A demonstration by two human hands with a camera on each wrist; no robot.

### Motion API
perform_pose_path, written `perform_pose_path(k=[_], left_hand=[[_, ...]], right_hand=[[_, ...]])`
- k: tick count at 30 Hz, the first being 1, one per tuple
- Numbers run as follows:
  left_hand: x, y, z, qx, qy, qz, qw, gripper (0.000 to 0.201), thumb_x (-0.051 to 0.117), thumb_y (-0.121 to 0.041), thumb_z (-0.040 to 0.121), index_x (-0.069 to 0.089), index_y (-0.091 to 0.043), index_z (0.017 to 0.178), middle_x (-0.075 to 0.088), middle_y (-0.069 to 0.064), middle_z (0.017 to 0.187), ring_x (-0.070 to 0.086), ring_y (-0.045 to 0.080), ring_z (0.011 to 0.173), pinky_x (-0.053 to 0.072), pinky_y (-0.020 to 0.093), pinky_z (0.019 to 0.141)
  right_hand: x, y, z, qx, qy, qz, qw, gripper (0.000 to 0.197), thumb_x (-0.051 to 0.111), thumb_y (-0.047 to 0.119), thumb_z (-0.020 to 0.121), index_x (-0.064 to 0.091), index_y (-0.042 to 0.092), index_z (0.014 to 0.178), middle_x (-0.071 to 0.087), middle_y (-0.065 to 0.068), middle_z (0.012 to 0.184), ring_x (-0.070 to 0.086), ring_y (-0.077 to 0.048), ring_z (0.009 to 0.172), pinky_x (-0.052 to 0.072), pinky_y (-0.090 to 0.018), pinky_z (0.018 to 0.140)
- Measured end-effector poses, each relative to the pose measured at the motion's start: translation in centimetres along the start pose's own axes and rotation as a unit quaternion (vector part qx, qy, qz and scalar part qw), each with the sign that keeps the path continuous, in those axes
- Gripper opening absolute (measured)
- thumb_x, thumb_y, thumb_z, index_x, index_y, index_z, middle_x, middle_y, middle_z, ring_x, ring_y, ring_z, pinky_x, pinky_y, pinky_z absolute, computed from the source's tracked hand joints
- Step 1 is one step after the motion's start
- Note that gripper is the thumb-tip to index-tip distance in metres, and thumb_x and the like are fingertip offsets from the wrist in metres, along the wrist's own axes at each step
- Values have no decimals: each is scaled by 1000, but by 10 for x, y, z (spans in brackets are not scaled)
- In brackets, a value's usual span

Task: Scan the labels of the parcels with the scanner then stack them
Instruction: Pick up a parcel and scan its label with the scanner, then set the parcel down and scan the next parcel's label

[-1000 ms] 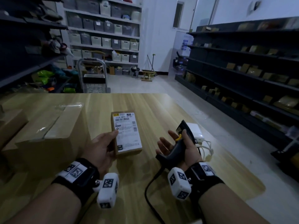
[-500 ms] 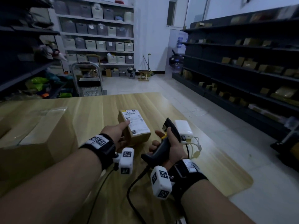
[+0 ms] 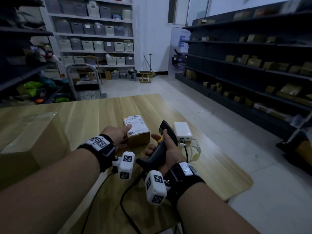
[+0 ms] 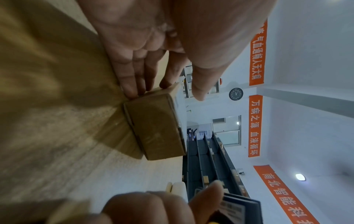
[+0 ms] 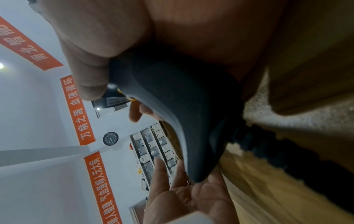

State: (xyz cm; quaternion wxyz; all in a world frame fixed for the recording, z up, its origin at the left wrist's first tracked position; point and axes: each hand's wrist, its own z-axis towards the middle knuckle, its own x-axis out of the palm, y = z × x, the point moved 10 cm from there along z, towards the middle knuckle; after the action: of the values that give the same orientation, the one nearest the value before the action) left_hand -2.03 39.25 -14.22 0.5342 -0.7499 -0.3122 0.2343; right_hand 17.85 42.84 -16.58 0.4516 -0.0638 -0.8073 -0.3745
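1. Head view: a small cardboard parcel [image 3: 137, 133] lies flat on the wooden desk [image 3: 87, 114], white shipping label [image 3: 135, 124] facing up. The left hand [image 3: 118, 135] rests against the parcel's left side, fingers straight, thumb lying on the label's edge. Just right of the parcel, the right hand [image 3: 166, 146] is wrapped around the grip of a black barcode scanner [image 3: 163, 141] with a yellow trigger; its black cable [image 3: 128, 196] trails back over the desk. A white power bank [image 3: 182, 132] sits just beside the scanner's head. A large cardboard box [image 3: 32, 141] stands on the desk, well to the left.

2. Left wrist view: the left hand's fingers [image 4: 132, 75] are extended, their tips touching the near end of the parcel [image 4: 155, 128], which sits on the desk [image 4: 57, 106]. The thumb [image 4: 201, 75] hovers above the parcel. The right hand [image 4: 153, 207] appears at the bottom edge.

3. Right wrist view: the right hand [image 5: 114, 45] clasps the scanner's dark handle [image 5: 182, 106], with the thumb on one side. The open left hand [image 5: 191, 197] shows below.
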Motion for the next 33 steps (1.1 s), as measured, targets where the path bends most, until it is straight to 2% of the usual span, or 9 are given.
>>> perform_pose_path(k=[8,15,19,21,23,25,27,30,33], left_hand=[[-2,-20,-42,23,25,-32,999,26,75,-24,106,67,-2,95,71,14,94,69,25,81,64,38,70],[-25,-46,-69,70,31,-35,996,37,76,-30,105,69,3,121,68,19,114,69,31,99,63,42,80],[-49,-72,-87,120,9,-17,993,21,70,-23,109,68,-2,110,68,19,115,68,30,97,61,38,76],[-70,-86,-96,151,-14,19,988,18,71,-24,107,68,-8,100,72,19,116,69,34,99,63,46,85],[-93,-103,-104,197,-63,113,972,21,76,-34,100,75,-13,100,77,12,110,73,38,110,61,51,103],[-117,-118,-115,231,-122,222,939,25,72,-34,105,79,-13,116,76,5,108,72,35,113,56,42,105],[-141,-128,-120,241,-178,295,907,36,67,-34,109,76,-10,134,77,10,127,70,35,121,54,42,105],[-175,-125,-109,198,-207,363,887,50,64,-37,110,66,-9,151,68,16,151,65,39,134,53,48,114],[-193,-111,-97,146,-204,432,866,57,65,-41,109,60,-7,154,65,21,153,64,43,132,52,48,111]], right_hand=[[-2,-1,0,2,-6,-14,1000,54,74,61,89,70,14,115,53,-7,73,51,-22,61,50,-35,68],[-5,-2,-3,-16,-26,-29,999,55,75,62,88,72,14,116,53,-6,71,52,-22,58,51,-34,64],[-6,-3,-13,-36,-57,-12,998,53,75,62,88,73,14,112,52,-5,69,50,-21,59,53,-35,63],[-8,-5,-16,-46,-71,-11,996,51,73,61,91,72,14,110,51,-4,67,48,-20,59,49,-33,65],[-12,-5,-17,-61,-89,-8,994,51,73,61,91,69,14,110,51,-3,66,48,-20,57,45,-33,64],[-18,-6,-14,-76,-116,-16,990,52,77,62,86,72,14,106,54,-2,65,51,-19,55,47,-33,61],[-22,-6,-13,-82,-138,-31,987,52,82,64,79,76,16,99,58,-2,64,55,-19,54,50,-34,61],[-21,-5,-13,-80,-142,-37,986,49,83,62,79,76,16,96,59,-2,63,55,-19,53,51,-34,62],[-23,-4,-12,-80,-138,-29,987,50,81,62,83,76,15,100,58,-2,64,55,-20,56,51,-34,64]])
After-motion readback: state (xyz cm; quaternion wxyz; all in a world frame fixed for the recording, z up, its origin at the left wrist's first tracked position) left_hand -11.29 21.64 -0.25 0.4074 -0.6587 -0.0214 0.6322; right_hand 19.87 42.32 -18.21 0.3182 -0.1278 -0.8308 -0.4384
